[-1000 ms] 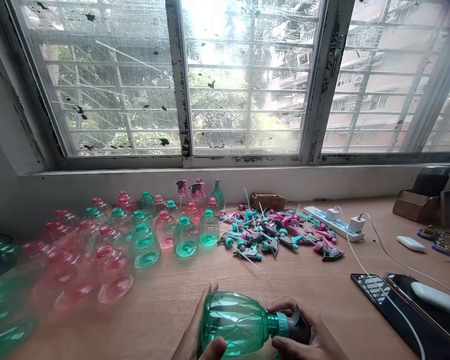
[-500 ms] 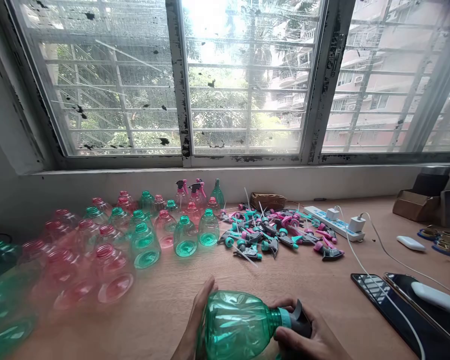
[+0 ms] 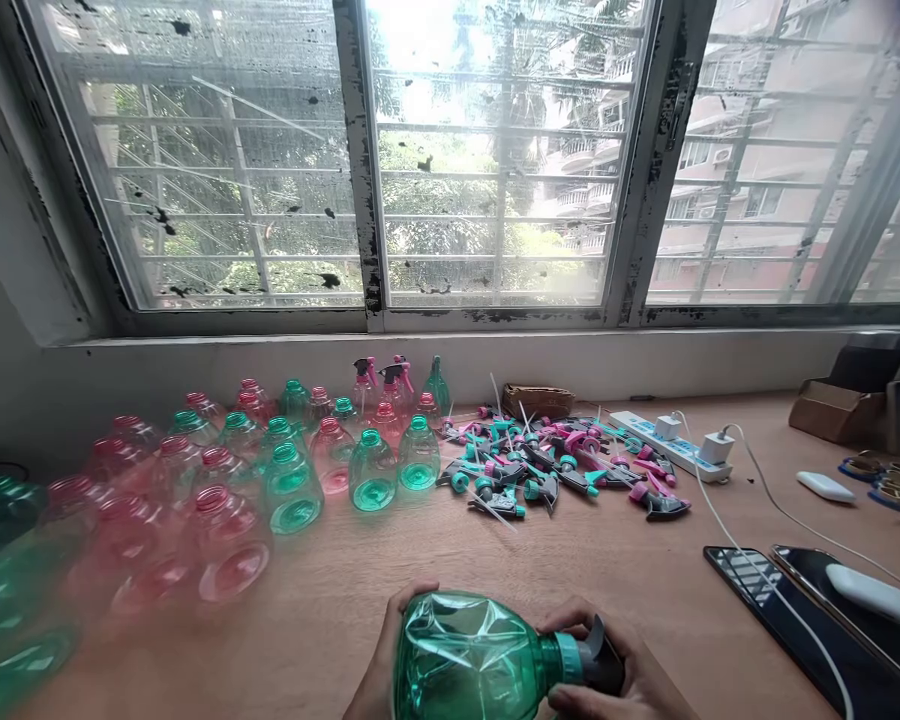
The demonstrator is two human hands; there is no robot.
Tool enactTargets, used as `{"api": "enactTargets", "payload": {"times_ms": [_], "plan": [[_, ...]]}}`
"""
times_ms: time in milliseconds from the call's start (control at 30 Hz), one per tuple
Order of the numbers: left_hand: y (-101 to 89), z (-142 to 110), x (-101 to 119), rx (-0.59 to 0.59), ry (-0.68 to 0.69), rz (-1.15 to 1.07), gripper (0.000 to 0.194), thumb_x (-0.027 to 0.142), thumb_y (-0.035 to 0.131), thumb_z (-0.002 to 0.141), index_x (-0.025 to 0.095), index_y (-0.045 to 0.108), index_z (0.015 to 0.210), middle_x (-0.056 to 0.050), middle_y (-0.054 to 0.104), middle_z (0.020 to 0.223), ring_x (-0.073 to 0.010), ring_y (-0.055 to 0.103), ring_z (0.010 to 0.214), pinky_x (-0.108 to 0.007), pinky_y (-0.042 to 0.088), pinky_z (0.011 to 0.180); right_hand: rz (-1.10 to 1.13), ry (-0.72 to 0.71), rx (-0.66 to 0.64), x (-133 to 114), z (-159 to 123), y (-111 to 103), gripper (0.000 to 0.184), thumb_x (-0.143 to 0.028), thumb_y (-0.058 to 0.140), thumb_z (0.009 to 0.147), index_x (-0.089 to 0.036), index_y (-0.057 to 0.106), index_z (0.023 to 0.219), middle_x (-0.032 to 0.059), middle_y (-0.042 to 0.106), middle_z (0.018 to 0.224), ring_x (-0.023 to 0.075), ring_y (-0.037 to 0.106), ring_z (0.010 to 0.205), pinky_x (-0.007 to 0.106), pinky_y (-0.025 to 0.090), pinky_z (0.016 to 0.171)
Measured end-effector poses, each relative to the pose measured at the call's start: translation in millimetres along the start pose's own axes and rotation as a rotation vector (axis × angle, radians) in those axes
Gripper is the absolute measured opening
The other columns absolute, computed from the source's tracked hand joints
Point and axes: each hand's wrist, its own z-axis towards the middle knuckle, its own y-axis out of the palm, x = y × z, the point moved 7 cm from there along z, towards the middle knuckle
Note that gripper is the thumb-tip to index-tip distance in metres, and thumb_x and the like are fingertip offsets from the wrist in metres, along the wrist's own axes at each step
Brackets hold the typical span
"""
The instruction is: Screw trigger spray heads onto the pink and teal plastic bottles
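Observation:
A clear green spray bottle (image 3: pixel 471 655) lies on its side in the air at the bottom centre, its neck pointing right. My left hand (image 3: pixel 384 650) is wrapped around its base end, with most fingers hidden behind the plastic. At the other end, my right hand (image 3: pixel 607 670) grips the black-and-teal trigger sprayer head (image 3: pixel 586 660), thumb below and fingers over the top. The teal collar sits on the bottle's neck; how tight it is I cannot tell.
Several open pink bottles (image 3: pixel 232 555) and green bottles (image 3: pixel 373 475) stand at the left. Loose trigger sprayers (image 3: pixel 540 465) are heaped at centre back. A power strip (image 3: pixel 671 445), its white cables, a black tablet (image 3: pixel 780 620) and a cardboard box (image 3: pixel 832 405) are at the right.
The bottle has rolled about its long axis, showing a different facet, and its base end has shifted slightly left. My left hand has turned with it; my right hand stays at the sprayer head.

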Motion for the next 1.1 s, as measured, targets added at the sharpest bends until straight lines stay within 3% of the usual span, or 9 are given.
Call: {"api": "enactTargets", "payload": {"times_ms": [133, 200, 300, 400, 533, 700, 833, 1000, 1100], "plan": [[6.0, -0.4, 0.1, -0.012, -0.023, -0.011, 0.06, 0.07, 0.066, 0.08, 0.026, 0.056, 0.12, 0.0, 0.074, 0.086, -0.0242, 0.077, 0.082, -0.037, 0.06, 0.083, -0.01, 0.026, -0.007, -0.2, -0.3, 0.4, 0.043, -0.047, 0.091, 0.066, -0.021, 0.077, 0.098, 0.0023, 0.068, 0.082, 0.0205, 0.059, 0.074, 0.029, 0.045, 0.065], [9.2, 2.0, -0.4, -0.029, -0.037, 0.011, 0.063, 0.073, 0.068, 0.077, 0.023, 0.061, 0.114, -0.001, 0.074, 0.083, -0.0254, 0.077, 0.082, -0.037, 0.06, 0.082, -0.011, 0.059, -0.023, -0.9, -0.2, 2.0, 0.044, -0.047, 0.091, 0.067, -0.02, 0.075, 0.099, 0.0002, 0.064, 0.079, 0.0182, 0.057, 0.071, 0.027, 0.043, 0.063], [10.2, 4.2, -1.8, -0.055, -0.05, 0.071, 0.071, 0.063, 0.091, 0.053, 0.022, 0.064, 0.104, 0.001, 0.07, 0.075, -0.0263, 0.075, 0.079, -0.035, 0.059, 0.077, -0.008, 0.075, -0.042, -3.3, -0.9, 5.2, 0.045, -0.047, 0.091, 0.068, -0.019, 0.073, 0.099, -0.0023, 0.06, 0.077, 0.0147, 0.054, 0.066, 0.024, 0.041, 0.06], [13.7, -2.9, 5.7, -0.128, 0.069, 0.208, 0.096, 0.045, 0.102, 0.033, 0.028, 0.055, 0.114, 0.002, 0.069, 0.086, -0.0268, 0.072, 0.085, -0.035, 0.055, 0.079, 0.005, 0.062, -0.03, -3.8, -1.7, 6.9, 0.044, -0.047, 0.091, 0.068, -0.019, 0.073, 0.097, -0.0026, 0.06, 0.076, 0.014, 0.053, 0.065, 0.024, 0.04, 0.058], [28.2, -25.6, 26.1, -0.211, 0.303, 0.377, 0.103, 0.05, 0.096, 0.054, 0.032, 0.03, 0.131, -0.004, 0.065, 0.114, -0.0257, 0.066, 0.101, -0.035, 0.047, 0.088, 0.047, 0.073, 0.015, 0.8, -2.1, 5.4, 0.044, -0.046, 0.091, 0.067, -0.019, 0.073, 0.097, -0.0019, 0.061, 0.073, 0.015, 0.053, 0.064, 0.024, 0.042, 0.055], [45.9, -35.0, 34.6, -0.263, 0.268, 0.409, 0.098, 0.056, 0.091, 0.061, 0.029, 0.024, 0.128, -0.009, 0.061, 0.12, -0.0298, 0.063, 0.111, -0.04, 0.044, 0.095, 0.041, 0.066, 0.002, -1.6, -2.5, 6.1, 0.044, -0.046, 0.092, 0.067, -0.018, 0.073, 0.095, -0.0018, 0.063, 0.073, 0.0139, 0.053, 0.064, 0.023, 0.04, 0.056], [45.7, -34.2, 30.0, -0.289, 0.271, 0.371, 0.109, 0.062, 0.09, 0.058, 0.029, 0.02, 0.135, -0.009, 0.062, 0.117, -0.0308, 0.064, 0.112, -0.043, 0.043, 0.099, 0.121, 0.072, 0.008, -5.9, -3.4, 7.7, 0.042, -0.045, 0.092, 0.067, -0.019, 0.073, 0.094, -0.0041, 0.062, 0.066, 0.0105, 0.05, 0.057, 0.02, 0.036, 0.05], [25.9, -25.7, 19.8, -0.136, 0.27, 0.407, 0.122, 0.049, 0.095, 0.055, 0.038, 0.023, 0.153, -0.008, 0.061, 0.134, -0.0385, 0.062, 0.125, -0.047, 0.046, 0.109, 0.157, 0.12, 0.031, -6.8, -2.4, 7.2, 0.049, -0.05, 0.091, 0.068, -0.016, 0.07, 0.097, -0.0032, 0.066, 0.058, 0.0112, 0.055, 0.052, 0.021, 0.04, 0.05], [18.5, -19.4, 16.5, -0.066, 0.231, 0.39, 0.121, 0.057, 0.088, 0.062, 0.036, 0.019, 0.159, -0.011, 0.058, 0.145, -0.0406, 0.058, 0.132, -0.049, 0.047, 0.111, 0.151, 0.12, 0.054, -7.3, -2.1, 5.6, 0.051, -0.051, 0.092, 0.066, -0.015, 0.07, 0.096, -0.0024, 0.067, 0.061, 0.0118, 0.059, 0.053, 0.021, 0.043, 0.052]]}}
